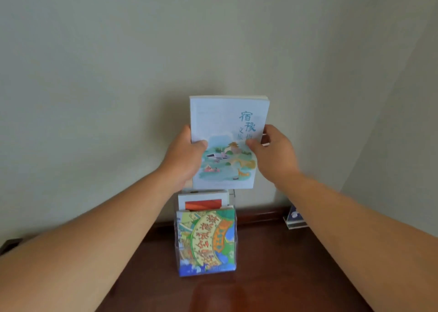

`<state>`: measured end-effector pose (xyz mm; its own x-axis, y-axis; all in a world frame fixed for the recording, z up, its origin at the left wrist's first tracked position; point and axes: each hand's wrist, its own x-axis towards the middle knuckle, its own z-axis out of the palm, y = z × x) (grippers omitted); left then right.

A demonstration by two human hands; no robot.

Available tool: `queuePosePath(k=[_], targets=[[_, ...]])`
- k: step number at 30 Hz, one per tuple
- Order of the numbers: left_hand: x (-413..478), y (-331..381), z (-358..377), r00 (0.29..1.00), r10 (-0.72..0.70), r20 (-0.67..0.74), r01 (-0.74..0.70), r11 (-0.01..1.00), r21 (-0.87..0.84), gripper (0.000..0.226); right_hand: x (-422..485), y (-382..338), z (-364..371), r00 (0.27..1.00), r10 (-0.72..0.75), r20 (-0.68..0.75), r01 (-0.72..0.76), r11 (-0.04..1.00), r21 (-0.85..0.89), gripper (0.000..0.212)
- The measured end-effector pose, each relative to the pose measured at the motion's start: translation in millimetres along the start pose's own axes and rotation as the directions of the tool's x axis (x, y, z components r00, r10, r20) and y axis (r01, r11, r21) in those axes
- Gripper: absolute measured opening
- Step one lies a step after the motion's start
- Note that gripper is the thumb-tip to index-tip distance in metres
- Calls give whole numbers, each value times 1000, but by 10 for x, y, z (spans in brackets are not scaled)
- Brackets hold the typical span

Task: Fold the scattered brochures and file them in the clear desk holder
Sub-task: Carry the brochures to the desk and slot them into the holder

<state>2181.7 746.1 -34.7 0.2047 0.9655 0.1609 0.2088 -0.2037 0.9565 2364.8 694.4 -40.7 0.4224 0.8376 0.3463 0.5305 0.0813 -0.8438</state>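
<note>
3 brochures, 2 hands, 1 clear holder (176, 245). Both hands hold the pale-blue brochure (227, 122) upright in the air, just above the holder's back pocket. The left hand (187, 155) grips its left edge, thumb across the cover. The right hand (272, 152) pinches its right edge, thumb in front, fingers behind. The holder stands near the back edge of the desk (284, 264), by the wall (118, 74). Front pocket: 1 multicolour brochure (206, 240). Pocket behind: 1 white-and-red brochure (203, 201), mostly hidden by the front one. 1 small clear sign stand (295, 217) w/ a blue card sits at the back edge, right of the holder. Both forearms cover the desk's front corners.
</note>
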Motion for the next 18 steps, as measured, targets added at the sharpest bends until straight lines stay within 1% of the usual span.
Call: queuePosePath(k=[4, 8, 11, 18], targets=[[256, 126, -214, 998, 41, -41, -41, 999, 12, 28, 275, -254, 170, 999, -36, -17, 36, 999, -12, 10], [444, 103, -317, 994, 55, -90, -53, 998, 20, 27, 487, -329, 333, 998, -60, -8, 60, 998, -22, 12], [530, 26, -331, 992, 25, -122, -25, 1000, 3, 26, 589, -275, 446, 998, -59, 20, 59, 998, -16, 12], [607, -263, -258, 995, -34, -99, 32, 999, -25, 30, 640, 19, 610, 996, -22, 83, 22, 1000, -5, 12]])
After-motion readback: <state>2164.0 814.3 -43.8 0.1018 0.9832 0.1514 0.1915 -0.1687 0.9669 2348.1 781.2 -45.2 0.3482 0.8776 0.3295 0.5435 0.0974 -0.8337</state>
